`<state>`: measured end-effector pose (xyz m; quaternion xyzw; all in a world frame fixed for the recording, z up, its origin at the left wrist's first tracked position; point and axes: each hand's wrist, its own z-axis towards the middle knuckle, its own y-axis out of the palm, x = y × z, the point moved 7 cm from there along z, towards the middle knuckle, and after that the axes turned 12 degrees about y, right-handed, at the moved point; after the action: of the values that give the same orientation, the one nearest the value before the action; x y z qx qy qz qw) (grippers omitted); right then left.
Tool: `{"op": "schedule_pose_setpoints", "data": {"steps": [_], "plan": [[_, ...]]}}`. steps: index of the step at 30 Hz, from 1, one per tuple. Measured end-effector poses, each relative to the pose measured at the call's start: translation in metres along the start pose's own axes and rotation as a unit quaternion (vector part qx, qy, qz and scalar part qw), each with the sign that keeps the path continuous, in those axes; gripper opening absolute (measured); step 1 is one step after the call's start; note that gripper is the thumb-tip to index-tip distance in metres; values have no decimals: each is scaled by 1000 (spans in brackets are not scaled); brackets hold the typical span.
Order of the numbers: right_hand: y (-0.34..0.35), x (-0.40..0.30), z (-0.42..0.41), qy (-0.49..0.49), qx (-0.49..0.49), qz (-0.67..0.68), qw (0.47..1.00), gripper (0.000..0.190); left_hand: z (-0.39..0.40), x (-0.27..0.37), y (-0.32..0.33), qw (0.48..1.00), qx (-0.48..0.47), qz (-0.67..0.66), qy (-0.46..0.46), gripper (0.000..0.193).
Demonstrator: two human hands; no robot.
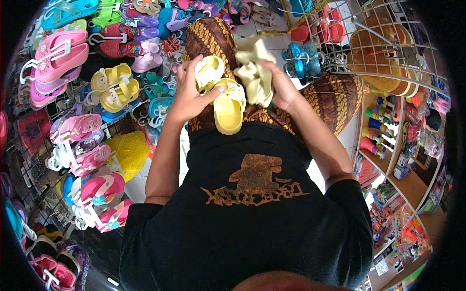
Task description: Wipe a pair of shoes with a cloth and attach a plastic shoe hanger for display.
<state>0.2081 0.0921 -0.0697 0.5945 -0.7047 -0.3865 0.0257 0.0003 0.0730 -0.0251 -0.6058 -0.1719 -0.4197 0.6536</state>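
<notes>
My left hand [191,92] grips a pair of small yellow children's clogs over my lap. One clog [210,72] points away at the upper left; the other clog [229,112] lies lower, its footbed facing up and its heel towards me. The left thumb presses on the upper part of the lower clog. In my right hand [280,85] is a crumpled pale yellow-green cloth [256,72], slightly blurred, just right of the clogs. Brown patterned fabric [211,36] covers my legs beneath them.
Children's sandals on white hangers, among them a pink pair [62,56] and a yellow pair [114,87], crowd a wire rack on the left. At upper right, blue sandals [302,60] hang by a wire grid [400,76]. Shelves [411,182] of packaged goods stand at right.
</notes>
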Motion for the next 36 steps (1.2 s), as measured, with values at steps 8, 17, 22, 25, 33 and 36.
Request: {"op": "schedule_pose_setpoints", "data": {"steps": [8, 17, 22, 25, 33, 36], "plan": [[61, -32, 23, -345, 71, -618, 702, 48, -8, 23, 14, 975, 154, 161, 31, 63], [51, -8, 29, -320, 49, -607, 725, 42, -10, 18, 15, 950, 135, 260, 106, 29], [50, -15, 15, -313, -35, -666, 676, 41, -3, 23, 16, 964, 86, 210, 136, 29], [54, -20, -2, -394, 21, -716, 575, 45, 0, 23, 11, 962, 101, 219, 131, 29], [54, -7, 3, -359, 120, -614, 693, 46, 10, 13, 8, 979, -4, 188, 85, 64], [52, -4, -3, -341, 148, -573, 730, 44, 4, 34, 8, 976, -94, 172, 90, 104]]}}
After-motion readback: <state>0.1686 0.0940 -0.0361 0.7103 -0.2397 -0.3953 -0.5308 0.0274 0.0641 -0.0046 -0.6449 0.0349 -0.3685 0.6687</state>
